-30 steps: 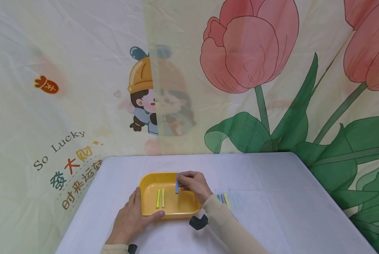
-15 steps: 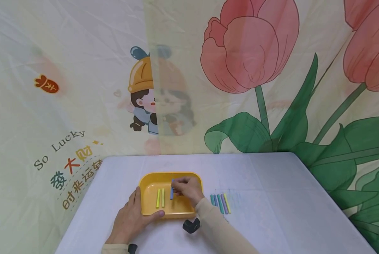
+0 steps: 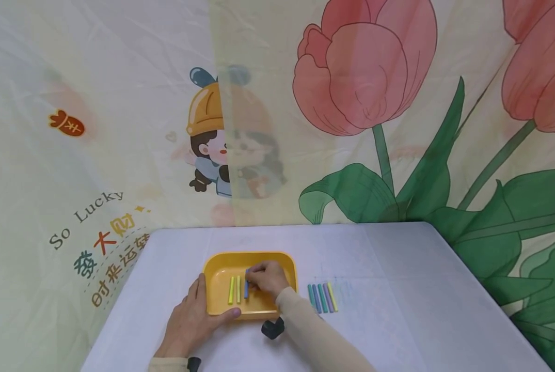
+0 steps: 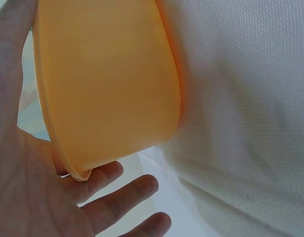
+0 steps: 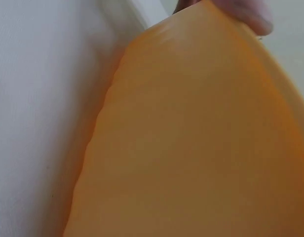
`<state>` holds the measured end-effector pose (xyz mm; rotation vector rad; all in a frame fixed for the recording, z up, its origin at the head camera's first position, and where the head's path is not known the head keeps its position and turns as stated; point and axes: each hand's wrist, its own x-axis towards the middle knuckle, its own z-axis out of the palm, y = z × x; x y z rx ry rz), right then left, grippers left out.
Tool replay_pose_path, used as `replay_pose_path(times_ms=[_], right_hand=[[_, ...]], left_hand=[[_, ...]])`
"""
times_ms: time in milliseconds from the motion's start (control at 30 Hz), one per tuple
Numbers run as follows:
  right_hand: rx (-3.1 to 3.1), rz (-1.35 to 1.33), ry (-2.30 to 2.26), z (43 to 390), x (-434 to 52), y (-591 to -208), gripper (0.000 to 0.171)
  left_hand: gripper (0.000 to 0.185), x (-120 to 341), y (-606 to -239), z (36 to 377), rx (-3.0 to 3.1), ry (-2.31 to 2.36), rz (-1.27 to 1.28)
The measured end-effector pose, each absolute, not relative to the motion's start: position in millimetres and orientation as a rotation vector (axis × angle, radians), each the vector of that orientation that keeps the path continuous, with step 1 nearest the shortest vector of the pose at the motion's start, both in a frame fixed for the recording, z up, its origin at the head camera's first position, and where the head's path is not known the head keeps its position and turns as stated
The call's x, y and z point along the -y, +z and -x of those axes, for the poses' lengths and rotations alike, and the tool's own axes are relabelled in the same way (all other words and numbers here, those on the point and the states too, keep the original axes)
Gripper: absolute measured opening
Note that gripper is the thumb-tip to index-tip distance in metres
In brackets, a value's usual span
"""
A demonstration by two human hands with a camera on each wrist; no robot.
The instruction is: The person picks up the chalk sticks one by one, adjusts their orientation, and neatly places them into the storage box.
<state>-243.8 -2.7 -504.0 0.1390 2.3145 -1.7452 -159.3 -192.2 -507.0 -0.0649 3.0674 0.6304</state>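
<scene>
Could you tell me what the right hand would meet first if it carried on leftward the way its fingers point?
Probably the two yellow-green sticks lying in the yellow tray, just left of the blue stick the right hand holds.

The left hand lies flat with its fingers spread and relaxed, thumb stretched forward. The right hand reaches in ahead of it, fingers curled in a pinch, its forearm in a beige sleeve.
</scene>
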Motion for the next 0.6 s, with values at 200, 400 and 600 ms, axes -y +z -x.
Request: replay_pose_path(times_ms=[200, 400, 600], right_hand=[[-2.36, -0.027, -1.7, 246.8, 7.2, -510.3, 0.008], [-2.395, -0.044, -1.625, 253.4, 12.1, -518.8, 0.006], [-2.415, -0.071, -1.61, 257.7, 15.6, -524.3, 0.008]], left_hand=[[0.144, 192.7, -507.4, 158.6, -3.063, 0.634, 0.064], [0.144, 192.5, -508.1, 158.8, -3.062, 0.661, 0.072], [0.144, 193.3, -508.7, 159.6, -3.06, 0.657, 0.084]])
